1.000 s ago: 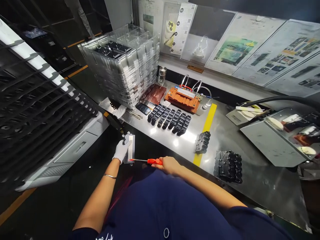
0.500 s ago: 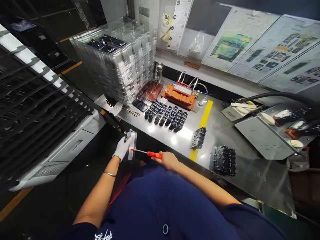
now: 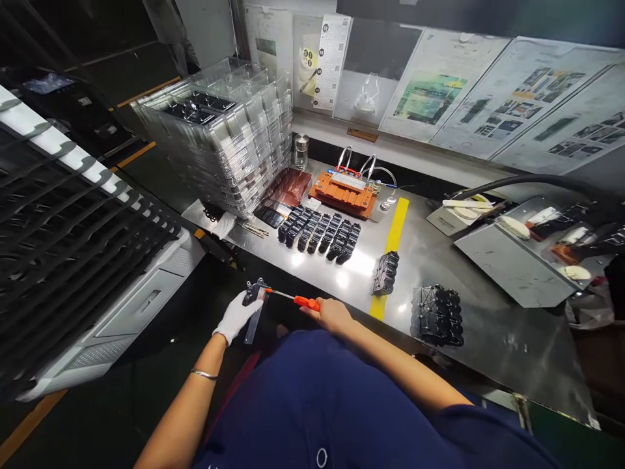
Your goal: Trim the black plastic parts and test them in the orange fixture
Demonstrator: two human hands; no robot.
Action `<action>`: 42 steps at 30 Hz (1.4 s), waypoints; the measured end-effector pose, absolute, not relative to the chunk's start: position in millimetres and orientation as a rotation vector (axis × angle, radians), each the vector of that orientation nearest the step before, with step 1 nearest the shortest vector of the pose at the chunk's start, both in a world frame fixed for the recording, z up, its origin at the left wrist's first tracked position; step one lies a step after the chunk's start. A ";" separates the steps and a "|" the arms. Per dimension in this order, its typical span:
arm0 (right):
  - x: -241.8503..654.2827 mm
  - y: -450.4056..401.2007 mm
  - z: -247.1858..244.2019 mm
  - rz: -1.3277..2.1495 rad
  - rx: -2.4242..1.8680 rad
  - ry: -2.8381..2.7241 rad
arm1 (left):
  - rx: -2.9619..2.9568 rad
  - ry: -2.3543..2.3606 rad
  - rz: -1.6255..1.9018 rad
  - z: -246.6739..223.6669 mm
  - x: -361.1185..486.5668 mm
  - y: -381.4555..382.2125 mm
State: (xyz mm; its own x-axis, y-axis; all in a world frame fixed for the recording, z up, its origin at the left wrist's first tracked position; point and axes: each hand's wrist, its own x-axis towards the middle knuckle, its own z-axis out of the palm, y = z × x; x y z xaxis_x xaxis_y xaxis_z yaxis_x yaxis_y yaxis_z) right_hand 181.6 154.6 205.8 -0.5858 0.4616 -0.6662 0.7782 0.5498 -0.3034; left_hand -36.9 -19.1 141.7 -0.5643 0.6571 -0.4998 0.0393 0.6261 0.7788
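My left hand [image 3: 240,315], in a white glove, grips a dark and silver metal part [image 3: 252,324] in front of the bench's near edge. Bare, my right hand [image 3: 333,314] is closed round the orange handle of a screwdriver [image 3: 306,302]. The screwdriver points left, and its reddish tip is at the upper end of the metal part; whether they touch is too small to tell. Rows of black ribbed parts [image 3: 319,233] lie on the metal bench [image 3: 336,281] beyond my hands.
Stacked clear trays [image 3: 234,150] stand at the back left, beside an orange fixture [image 3: 343,193]. More black parts [image 3: 385,273] rest near a yellow strip [image 3: 397,225] and farther right [image 3: 437,314]. A grey machine [image 3: 522,260] sits at the right, a slatted rack [image 3: 141,296] at the left.
The metal part has turned and tilted in my left hand, and its fingers now cover more of its upper section. The screwdriver tip has shifted from the part's middle to its upper end.
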 end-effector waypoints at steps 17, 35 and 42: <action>270.0 198.1 211.5 -1.160 0.813 2.116 | -0.126 1.651 1.068 90.8 -29.9 13.0; 422.5 218.1 202.7 -1.200 1.391 1.822 | 1.414 1.972 0.248 136.0 206.7 333.0; 440.6 214.6 192.4 -1.231 1.485 1.801 | 1.586 2.159 0.235 134.7 170.4 354.5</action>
